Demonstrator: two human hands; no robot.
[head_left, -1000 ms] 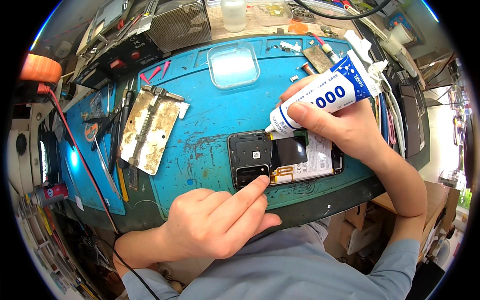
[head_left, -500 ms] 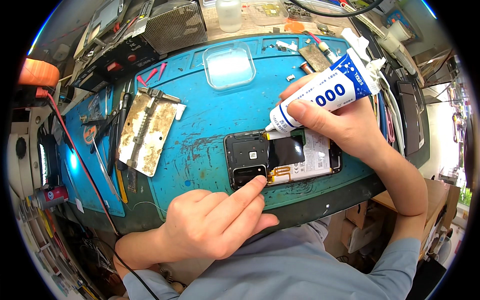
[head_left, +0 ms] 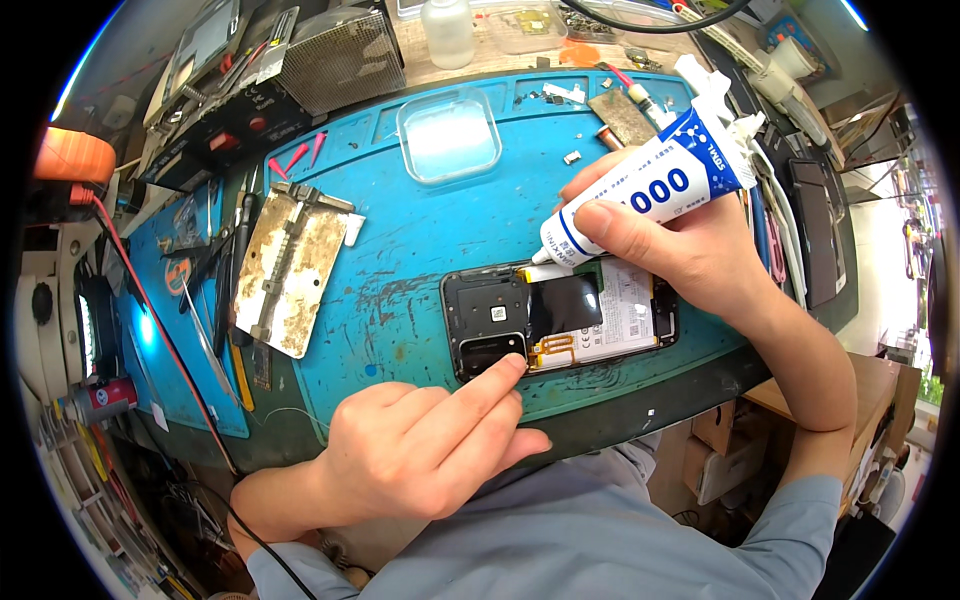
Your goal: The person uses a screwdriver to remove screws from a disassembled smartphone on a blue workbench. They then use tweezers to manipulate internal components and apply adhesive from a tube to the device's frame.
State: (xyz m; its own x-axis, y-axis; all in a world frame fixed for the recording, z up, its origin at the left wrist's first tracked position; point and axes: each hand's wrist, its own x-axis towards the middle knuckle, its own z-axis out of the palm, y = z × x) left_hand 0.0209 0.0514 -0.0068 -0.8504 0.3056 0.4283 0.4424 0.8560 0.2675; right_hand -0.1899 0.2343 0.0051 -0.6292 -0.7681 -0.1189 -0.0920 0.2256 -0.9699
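An opened smartphone (head_left: 483,315) lies on the blue mat with its back off. Its black camera section is at the left and its pale battery (head_left: 620,310) at the right. My right hand (head_left: 670,245) is closed around a white and blue glue tube (head_left: 640,190), tilted with its nozzle down at the phone's far edge. Whether the nozzle touches the frame, I cannot tell. My left hand (head_left: 430,445) holds nothing. Its index finger is stretched out, the tip resting on the phone by the camera lens, while the other fingers curl loosely and the thumb stands apart.
A clear plastic dish (head_left: 450,137) sits beyond the phone. At the left are a metal clamp plate (head_left: 290,265), tweezers (head_left: 207,325) and other tools. A black box-shaped device (head_left: 235,130) and a translucent bottle (head_left: 447,35) stand at the back. A red cable (head_left: 165,310) runs down the left.
The whole scene has shifted slightly left in the picture. Against the phone, the tube's nozzle sits a little farther right along the far edge. Both hands keep the same pose.
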